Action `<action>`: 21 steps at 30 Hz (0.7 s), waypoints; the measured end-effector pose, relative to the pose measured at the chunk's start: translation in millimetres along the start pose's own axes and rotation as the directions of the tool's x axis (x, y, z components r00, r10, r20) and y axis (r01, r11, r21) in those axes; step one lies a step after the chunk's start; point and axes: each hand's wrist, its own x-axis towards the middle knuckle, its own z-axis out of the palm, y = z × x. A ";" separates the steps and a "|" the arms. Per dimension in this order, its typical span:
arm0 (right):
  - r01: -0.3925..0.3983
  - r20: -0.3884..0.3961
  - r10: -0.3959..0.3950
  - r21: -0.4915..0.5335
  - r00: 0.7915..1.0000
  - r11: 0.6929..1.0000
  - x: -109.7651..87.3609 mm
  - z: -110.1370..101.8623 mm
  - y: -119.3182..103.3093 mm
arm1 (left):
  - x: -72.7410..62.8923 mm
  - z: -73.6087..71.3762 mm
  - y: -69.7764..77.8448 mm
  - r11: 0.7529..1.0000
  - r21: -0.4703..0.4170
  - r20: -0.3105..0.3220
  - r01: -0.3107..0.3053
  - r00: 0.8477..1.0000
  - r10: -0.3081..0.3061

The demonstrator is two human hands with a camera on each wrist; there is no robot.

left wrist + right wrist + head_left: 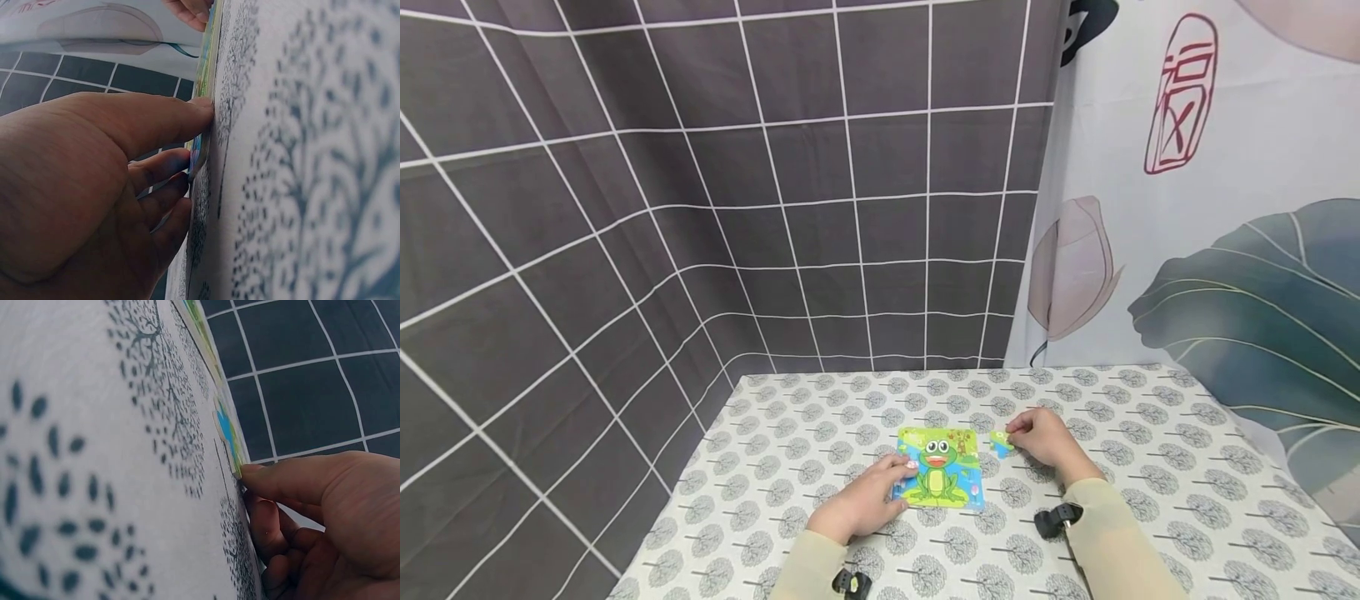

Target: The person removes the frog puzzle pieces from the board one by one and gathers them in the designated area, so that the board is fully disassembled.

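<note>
A square frog puzzle (936,483) lies flat on the table, showing a green frog with big eyes on a blue and yellow-green background. My left hand (868,496) rests at its left side, fingertips over the left edge and the thumb by the near left corner. In the left wrist view the thumb (169,122) touches the board's edge. To the right of the board, my right hand (1041,435) pinches a small green and blue puzzle piece (1000,443) by its right end. The right wrist view shows this piece (228,437) low along the tablecloth, between thumb and fingers.
The table wears a white cloth (760,475) printed with grey trees. A dark gridded curtain (880,233) hangs behind and to the left; a pale curtain with leaf prints (1097,167) hangs at the right. Black camera straps (1058,521) sit on both wrists.
</note>
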 end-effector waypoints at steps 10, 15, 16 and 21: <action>0.012 -0.008 -0.012 -0.005 1.000 1.000 0.2 0.4 1.9 | 1.1 1.8 -1.3 1.000 -0.006 -0.004 -0.008 1.000 0.008; 0.004 -0.010 -0.004 -0.006 1.000 1.000 -0.1 0.8 1.8 | 0.4 1.4 -0.5 1.000 -0.007 0.005 0.006 1.000 -0.006; 0.001 -0.010 -0.001 -0.004 1.000 1.000 0.0 0.9 1.7 | 0.4 1.2 -0.1 1.000 -0.007 0.007 0.007 1.000 -0.007; -0.005 -0.009 0.005 0.005 1.000 1.000 -0.9 0.1 -0.6 | 0.4 0.1 0.7 1.000 -0.003 0.010 0.001 1.000 -0.001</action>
